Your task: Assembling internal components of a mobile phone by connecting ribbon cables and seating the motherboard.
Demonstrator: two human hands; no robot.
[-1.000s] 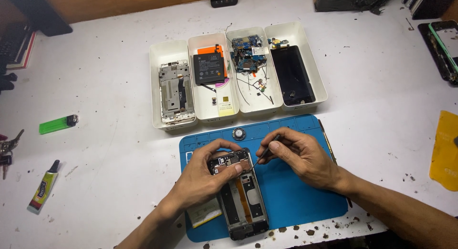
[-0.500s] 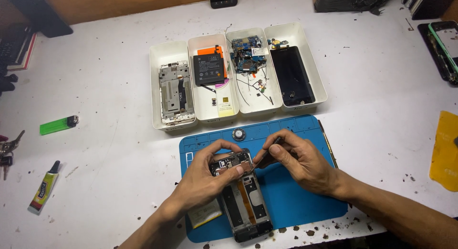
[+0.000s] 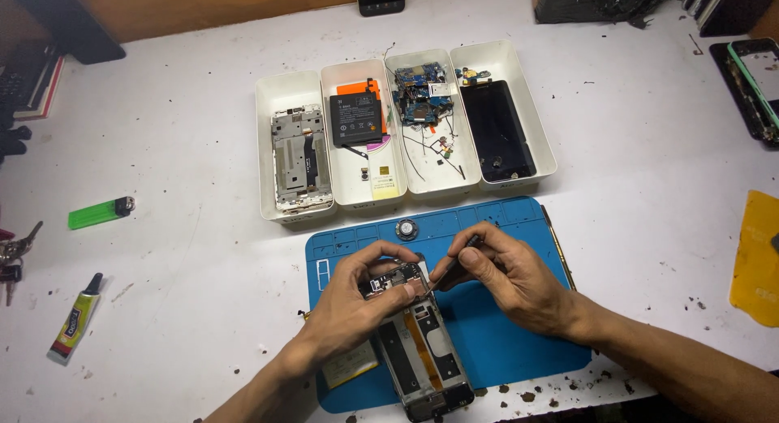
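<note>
The white worktable (image 3: 162,147) is broad and flat, scuffed and speckled with dark crumbs. At its six o'clock lies a blue rubbery mat (image 3: 503,342), rectangular, with moulded pockets along its far edge. Beyond it, at twelve o'clock, stands a row of four white plastic trays (image 3: 545,159), smooth and straight-walled, holding a metal frame, a black battery, circuit boards with loose wires, and a glossy black screen.

On the mat, the opened phone (image 3: 418,342) lies face down with its back off, its long axis running from six toward twelve o'clock; bare metal plates, an orange flex strip and small boards show inside. The left hand (image 3: 357,305) clasps its upper end, fingers curled over the edge and thumb on top. The right hand (image 3: 519,281) pinches a slim dark tool (image 3: 454,259), probably tweezers or a fine driver, whose tip meets the phone's upper end at about one o'clock.

The work appears to be at the fine stage of freeing or seating a small part near the phone's top. That calls for a steady brace and light, exact pressure.

A small round silver disc (image 3: 406,229) sits on the mat at twelve o'clock. Far out at nine o'clock lie a green lighter (image 3: 99,214) and a glue tube (image 3: 75,322).
</note>
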